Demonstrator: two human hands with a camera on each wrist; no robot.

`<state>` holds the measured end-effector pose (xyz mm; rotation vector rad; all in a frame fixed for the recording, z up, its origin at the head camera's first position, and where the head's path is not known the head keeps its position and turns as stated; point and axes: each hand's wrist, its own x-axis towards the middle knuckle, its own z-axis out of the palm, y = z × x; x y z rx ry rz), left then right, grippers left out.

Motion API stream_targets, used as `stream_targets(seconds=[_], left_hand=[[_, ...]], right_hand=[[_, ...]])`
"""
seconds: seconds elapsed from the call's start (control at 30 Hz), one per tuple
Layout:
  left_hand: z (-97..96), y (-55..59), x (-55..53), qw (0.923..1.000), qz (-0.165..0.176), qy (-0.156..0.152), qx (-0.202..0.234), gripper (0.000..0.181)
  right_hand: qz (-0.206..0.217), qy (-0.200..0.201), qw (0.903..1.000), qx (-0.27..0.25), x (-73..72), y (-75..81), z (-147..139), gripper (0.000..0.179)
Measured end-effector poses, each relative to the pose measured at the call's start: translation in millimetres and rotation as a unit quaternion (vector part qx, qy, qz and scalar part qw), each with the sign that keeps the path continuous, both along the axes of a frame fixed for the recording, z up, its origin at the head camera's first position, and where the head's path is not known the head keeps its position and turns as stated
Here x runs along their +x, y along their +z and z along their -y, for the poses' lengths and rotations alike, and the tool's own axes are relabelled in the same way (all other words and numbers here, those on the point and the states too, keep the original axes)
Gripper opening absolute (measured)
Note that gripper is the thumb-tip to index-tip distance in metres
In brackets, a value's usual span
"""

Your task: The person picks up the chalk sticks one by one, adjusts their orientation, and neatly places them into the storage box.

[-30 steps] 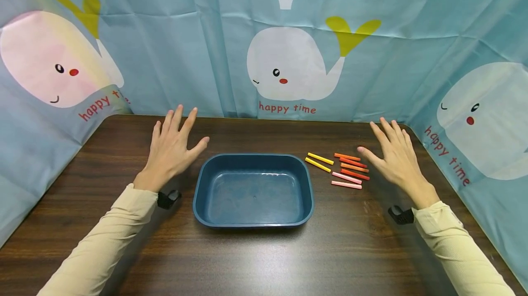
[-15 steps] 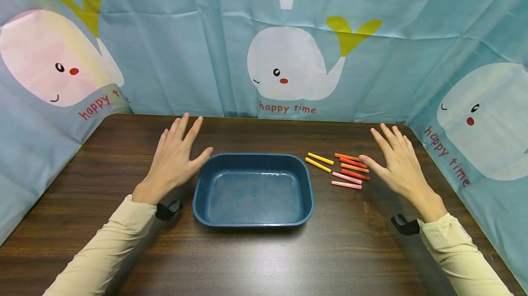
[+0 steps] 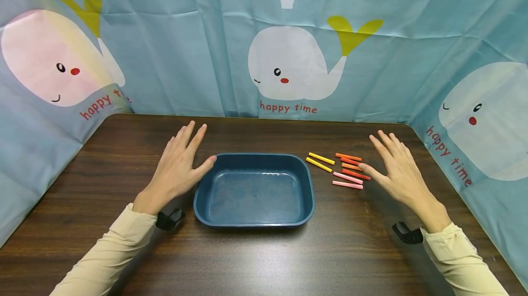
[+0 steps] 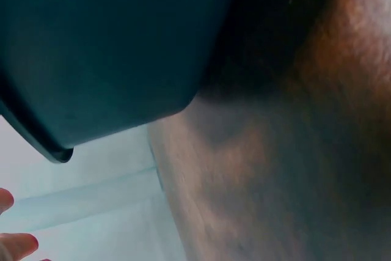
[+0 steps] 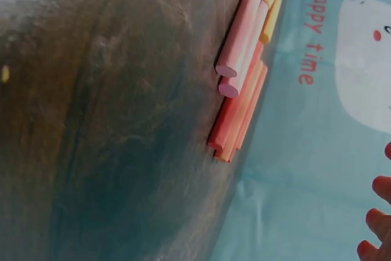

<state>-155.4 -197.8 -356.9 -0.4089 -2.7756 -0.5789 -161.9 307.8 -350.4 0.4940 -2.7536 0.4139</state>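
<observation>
My left hand (image 3: 175,167) hovers by the far left corner of a dark blue rectangular tub (image 3: 254,225), fingers straight and thumb over its rim. In the left wrist view the tub's outer wall (image 4: 116,47) fills the upper left. Right of the tub lie several chalk-like sticks: two yellow (image 3: 319,164), some orange (image 3: 348,156) and red (image 3: 356,174), two pink (image 3: 347,185). My right hand (image 3: 398,172) is spread just right of them, holding nothing; its thumb covers some stick ends in the head view. The right wrist view shows the pink sticks (image 5: 241,29) up close.
Everything lies on a dark wood-grain table (image 3: 255,259). A light blue curtain (image 3: 198,57) printed with whales stands along the back and both sides. The tub's inside shows only its bare floor (image 3: 253,200).
Both hands have come lower and nearer to the person. The left has shifted slightly right, its thumb now over the tub's rim. Tub and sticks lie as before.
</observation>
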Motion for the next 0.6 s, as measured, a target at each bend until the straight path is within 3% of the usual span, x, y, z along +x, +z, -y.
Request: stream_targets(seconds=[0.6], left_hand=[[-7.2,-5.6,17.3,0.9997,0.017,-0.017,0.008,0.080]], right_hand=[[0.011,0.047,0.9983,-0.031,15.2,-10.0,12,0.082]])
